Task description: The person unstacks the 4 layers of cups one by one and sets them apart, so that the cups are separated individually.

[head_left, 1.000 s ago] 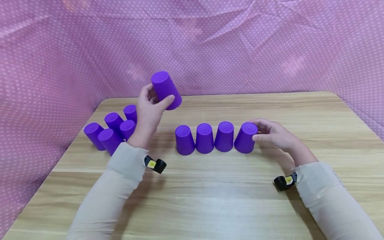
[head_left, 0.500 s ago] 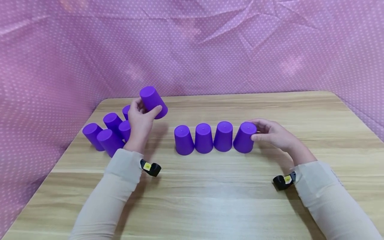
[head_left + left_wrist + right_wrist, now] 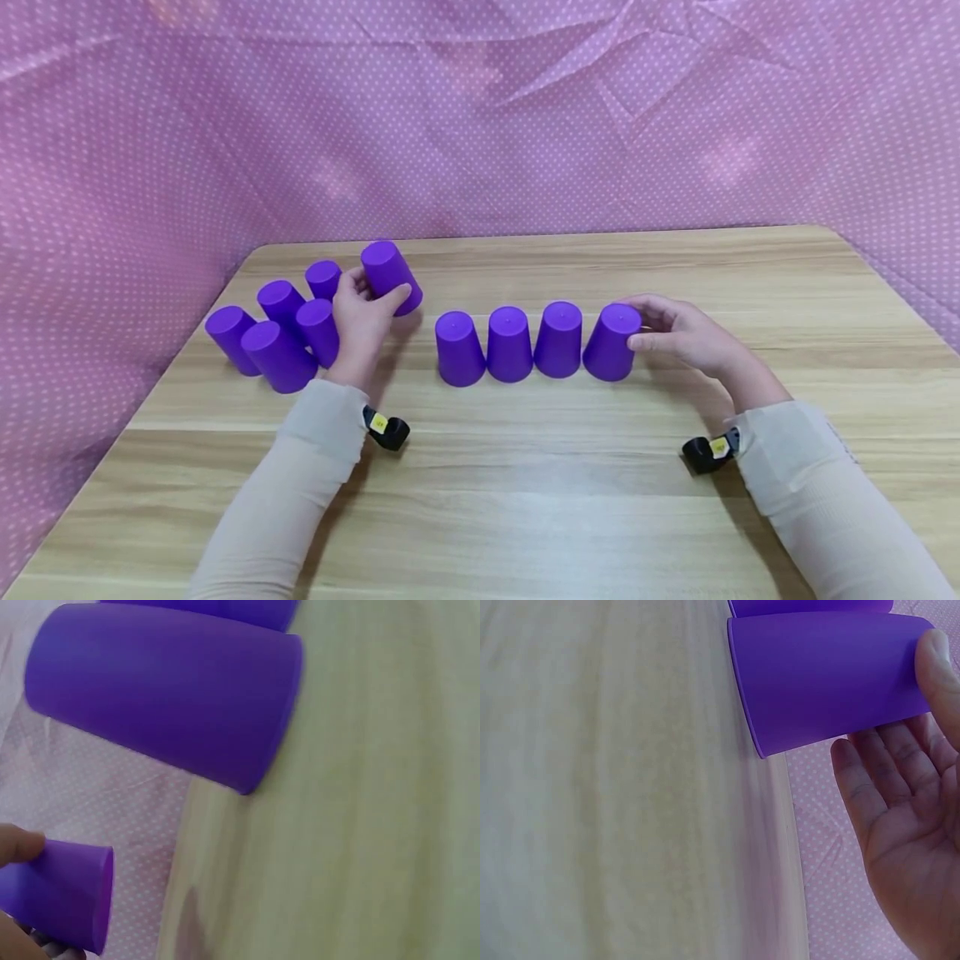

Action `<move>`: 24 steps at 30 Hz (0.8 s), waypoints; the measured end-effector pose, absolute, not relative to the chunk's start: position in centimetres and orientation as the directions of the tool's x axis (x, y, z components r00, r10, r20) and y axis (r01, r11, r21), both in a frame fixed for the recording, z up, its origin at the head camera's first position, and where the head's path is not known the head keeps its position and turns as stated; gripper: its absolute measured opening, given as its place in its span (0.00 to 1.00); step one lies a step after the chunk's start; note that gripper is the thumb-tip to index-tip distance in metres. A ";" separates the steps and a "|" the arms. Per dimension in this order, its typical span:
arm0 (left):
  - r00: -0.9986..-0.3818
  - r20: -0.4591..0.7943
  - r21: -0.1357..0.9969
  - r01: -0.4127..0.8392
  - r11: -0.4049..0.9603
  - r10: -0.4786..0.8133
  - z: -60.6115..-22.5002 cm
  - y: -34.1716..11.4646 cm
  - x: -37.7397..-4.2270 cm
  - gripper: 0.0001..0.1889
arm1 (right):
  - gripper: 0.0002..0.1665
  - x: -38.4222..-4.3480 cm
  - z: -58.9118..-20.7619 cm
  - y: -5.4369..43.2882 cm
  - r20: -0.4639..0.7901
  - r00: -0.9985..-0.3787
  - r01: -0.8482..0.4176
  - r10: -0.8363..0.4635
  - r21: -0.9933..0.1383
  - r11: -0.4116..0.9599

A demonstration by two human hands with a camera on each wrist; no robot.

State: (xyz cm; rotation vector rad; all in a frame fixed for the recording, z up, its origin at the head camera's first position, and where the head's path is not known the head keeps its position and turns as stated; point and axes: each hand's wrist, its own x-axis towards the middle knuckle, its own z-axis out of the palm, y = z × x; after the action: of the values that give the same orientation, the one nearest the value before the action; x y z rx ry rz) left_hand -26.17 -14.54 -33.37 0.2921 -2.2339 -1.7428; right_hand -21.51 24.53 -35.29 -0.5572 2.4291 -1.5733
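Note:
In the head view my left hand (image 3: 363, 321) grips a purple cup (image 3: 392, 279), upside down and slightly tilted, with the thumb across its near side. A shadow lies on the table below that cup, which appears to be just off the surface. My right hand (image 3: 686, 337) holds another upside-down purple cup (image 3: 612, 343) at the right end of a row, thumb in front and fingers behind. The right wrist view shows the thumb on this cup (image 3: 832, 682) near its closed end. The row's left-end cup (image 3: 460, 350) also appears large in the left wrist view.
Behind and left of my left hand, several upside-down purple cups (image 3: 281, 358) stand in a loose cluster. Everything stands on a wood-grain table (image 3: 525, 500). A pink dotted cloth (image 3: 480, 125) hangs behind the table and along its sides.
My left hand has lowered its cup from well above the table to close over it, swinging left and then slightly back right. The right hand and the row stay put.

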 end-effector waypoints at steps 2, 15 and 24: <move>-0.934 0.091 0.963 -0.006 0.271 -0.346 -33.6 -14.4 -26.1 0.32 | 0.30 -21.5 -35.3 24.5 0.038 -0.912 -0.203 -0.409 -0.908 0.368; -0.922 0.021 0.979 -0.061 0.197 -0.387 -35.6 -14.1 -26.7 0.33 | 0.29 -21.4 -35.2 24.5 0.053 -0.909 -0.217 -0.414 -0.908 0.360; -0.902 0.007 0.986 -0.065 0.152 -0.431 -36.4 -14.1 -26.9 0.32 | 0.29 -21.5 -35.3 24.6 0.060 -0.902 -0.224 -0.428 -0.912 0.343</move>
State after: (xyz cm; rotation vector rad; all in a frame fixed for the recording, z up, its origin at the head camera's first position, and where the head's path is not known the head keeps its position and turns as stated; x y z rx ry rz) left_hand -26.93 -14.08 -36.43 0.4797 -2.1458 -1.8132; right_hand -21.48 24.56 -35.29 -0.5934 2.4130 -1.5917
